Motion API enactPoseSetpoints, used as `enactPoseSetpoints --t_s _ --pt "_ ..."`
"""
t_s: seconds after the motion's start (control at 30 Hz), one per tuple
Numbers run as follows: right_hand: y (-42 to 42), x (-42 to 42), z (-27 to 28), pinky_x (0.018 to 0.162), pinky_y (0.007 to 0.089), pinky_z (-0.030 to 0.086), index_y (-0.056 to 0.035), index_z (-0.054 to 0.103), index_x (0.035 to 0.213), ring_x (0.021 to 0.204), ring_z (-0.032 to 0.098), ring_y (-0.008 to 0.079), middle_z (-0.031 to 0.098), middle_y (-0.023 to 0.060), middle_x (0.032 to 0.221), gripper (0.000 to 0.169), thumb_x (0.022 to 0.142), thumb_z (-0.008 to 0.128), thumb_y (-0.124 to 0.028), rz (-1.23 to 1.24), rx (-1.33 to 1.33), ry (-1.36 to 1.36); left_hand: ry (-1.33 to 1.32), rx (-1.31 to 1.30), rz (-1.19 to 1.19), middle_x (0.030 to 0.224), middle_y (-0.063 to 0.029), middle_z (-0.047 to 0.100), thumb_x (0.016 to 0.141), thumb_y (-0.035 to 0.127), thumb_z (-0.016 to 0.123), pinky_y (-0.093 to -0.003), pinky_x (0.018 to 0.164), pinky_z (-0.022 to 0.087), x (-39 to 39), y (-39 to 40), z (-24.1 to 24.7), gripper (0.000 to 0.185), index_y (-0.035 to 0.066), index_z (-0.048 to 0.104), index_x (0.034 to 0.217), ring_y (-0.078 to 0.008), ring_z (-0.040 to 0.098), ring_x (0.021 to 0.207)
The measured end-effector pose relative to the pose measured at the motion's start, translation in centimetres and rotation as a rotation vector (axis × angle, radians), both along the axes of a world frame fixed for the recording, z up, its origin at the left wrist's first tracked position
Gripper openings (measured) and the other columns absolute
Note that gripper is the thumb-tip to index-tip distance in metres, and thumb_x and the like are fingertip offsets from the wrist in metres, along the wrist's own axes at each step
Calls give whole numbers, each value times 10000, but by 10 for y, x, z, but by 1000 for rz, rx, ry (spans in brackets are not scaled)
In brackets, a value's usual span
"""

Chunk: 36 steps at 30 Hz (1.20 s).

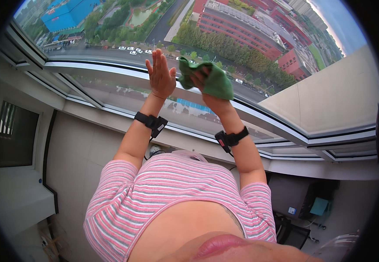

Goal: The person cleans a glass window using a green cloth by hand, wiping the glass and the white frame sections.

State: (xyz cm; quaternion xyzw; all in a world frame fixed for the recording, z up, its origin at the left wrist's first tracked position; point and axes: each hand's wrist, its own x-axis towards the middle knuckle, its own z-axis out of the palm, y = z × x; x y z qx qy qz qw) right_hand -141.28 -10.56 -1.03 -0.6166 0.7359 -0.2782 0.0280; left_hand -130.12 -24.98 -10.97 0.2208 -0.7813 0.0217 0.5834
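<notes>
My left hand is raised before a large window, fingers up and holding nothing. Whether its palm touches the glass I cannot tell. Beside it, my right hand grips a green cloth, which drapes over the back of the hand and hides part of the fingers. The cloth appears at or very near the pane. Each forearm wears a black strap with a small device: the left strap device and the right strap device.
A metal window rail crosses below both hands, above lower panes and a sill. A dark boxy object and a turquoise item are low on the right. Tiled floor lies left; buildings and a road show outside.
</notes>
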Motion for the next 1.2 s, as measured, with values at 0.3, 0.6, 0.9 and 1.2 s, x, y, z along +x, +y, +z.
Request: enactPoseSetpoints --t_s 0.3,0.6,0.9,1.2 --pt "5 -58 33 988 636 -48 -357 522 1214 1315 171 427 316 67 1405 346 911 360 -392 -386 -759 769 -33 8 0 1469 -179 112 851 128 454 -455 1080 -21 0 2 3 678 -7 88 1405 -286 79 1372" --pt "-75 24 80 1049 545 100 -230 531 1228 1321 194 392 371 74 1381 388 841 500 -227 -191 -760 742 -57 -11 -115 1472 -145 138 807 63 484 -446 1083 -45 15 0 5 706 27 114 1408 -260 112 1370" --pt "-96 42 -39 1056 352 263 -140 520 1214 1305 279 237 370 62 1376 358 858 551 -152 103 -430 801 109 99 9 1458 -208 118 773 55 540 -499 1065 -16 66 -57 19 756 25 124 1404 -325 120 1361" --pt "-70 22 -45 1030 452 247 -137 593 1108 1263 323 293 467 79 1285 326 783 597 -111 18 -482 857 103 119 -39 1461 -211 96 824 97 508 -505 1061 -4 78 -83 16 667 47 180 1403 -346 93 1361"
